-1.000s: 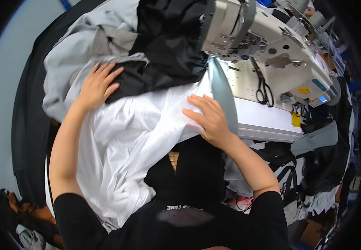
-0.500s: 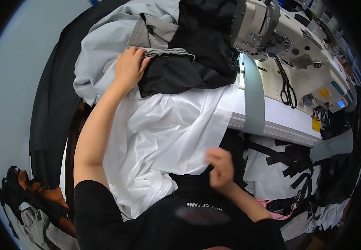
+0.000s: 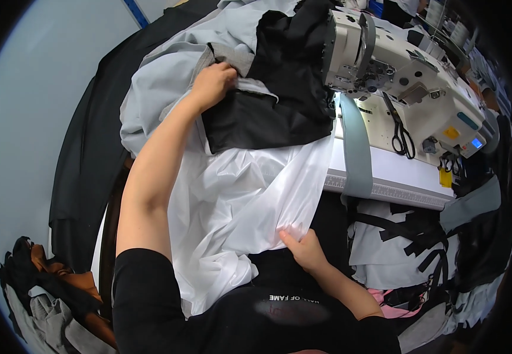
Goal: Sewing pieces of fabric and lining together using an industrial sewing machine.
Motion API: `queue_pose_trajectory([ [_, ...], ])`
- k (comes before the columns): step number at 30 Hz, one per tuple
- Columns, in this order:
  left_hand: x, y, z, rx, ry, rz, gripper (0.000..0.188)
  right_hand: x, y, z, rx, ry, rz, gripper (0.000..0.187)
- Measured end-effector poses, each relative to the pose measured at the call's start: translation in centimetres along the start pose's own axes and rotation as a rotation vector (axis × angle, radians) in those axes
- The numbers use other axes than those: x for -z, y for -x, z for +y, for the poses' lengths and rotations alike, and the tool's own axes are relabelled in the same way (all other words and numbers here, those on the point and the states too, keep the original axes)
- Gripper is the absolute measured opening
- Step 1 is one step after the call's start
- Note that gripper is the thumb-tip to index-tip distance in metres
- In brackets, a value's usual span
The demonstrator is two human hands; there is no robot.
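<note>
Shiny white lining fabric (image 3: pixel 226 200) spreads in folds from the table edge down over my lap. My right hand (image 3: pixel 306 251) pinches its lower right edge, thumb on top and the fingers partly hidden beneath the cloth. Farther up, my left hand (image 3: pixel 213 87) has its fingers curled on a grey fabric band (image 3: pixel 238 61) beside a black fabric panel (image 3: pixel 256 121). Light grey fabric (image 3: pixel 161 88) bunches to the left of that hand. The black panel reaches to the needle area of a white sewing machine (image 3: pixel 380 65).
A grey-blue strip (image 3: pixel 356 147) hangs from the machine bed over the ruler-marked table edge (image 3: pixel 398 192). Black scissors (image 3: pixel 402 135) lie on the bed. Black straps and white pieces (image 3: pixel 380 248) hang at right. Cloth scraps (image 3: pixel 55 295) are heaped at lower left.
My right hand has come down and inward onto the white fabric's edge and now grips it. My left hand has shifted right along the grey band, its fingers more curled.
</note>
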State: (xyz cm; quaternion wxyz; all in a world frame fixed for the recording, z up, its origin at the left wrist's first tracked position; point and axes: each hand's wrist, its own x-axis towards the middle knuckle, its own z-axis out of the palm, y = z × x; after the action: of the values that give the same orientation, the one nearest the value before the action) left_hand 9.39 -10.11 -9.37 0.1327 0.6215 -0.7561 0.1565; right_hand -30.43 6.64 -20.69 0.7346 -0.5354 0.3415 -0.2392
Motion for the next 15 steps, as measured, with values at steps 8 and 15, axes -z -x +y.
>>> queue_pose_trajectory([
  [8, 13.1, 1.2, 6.4, 0.092, 0.165, 0.788, 0.011, -1.2, -0.1, 0.8, 0.045, 0.052, -0.141, 0.029],
  [15, 15.4, 15.4, 18.6, -0.953, -0.078, 0.292, 0.017, -1.6, 0.9, 1.0, 0.260, 0.062, -0.094, 0.024],
])
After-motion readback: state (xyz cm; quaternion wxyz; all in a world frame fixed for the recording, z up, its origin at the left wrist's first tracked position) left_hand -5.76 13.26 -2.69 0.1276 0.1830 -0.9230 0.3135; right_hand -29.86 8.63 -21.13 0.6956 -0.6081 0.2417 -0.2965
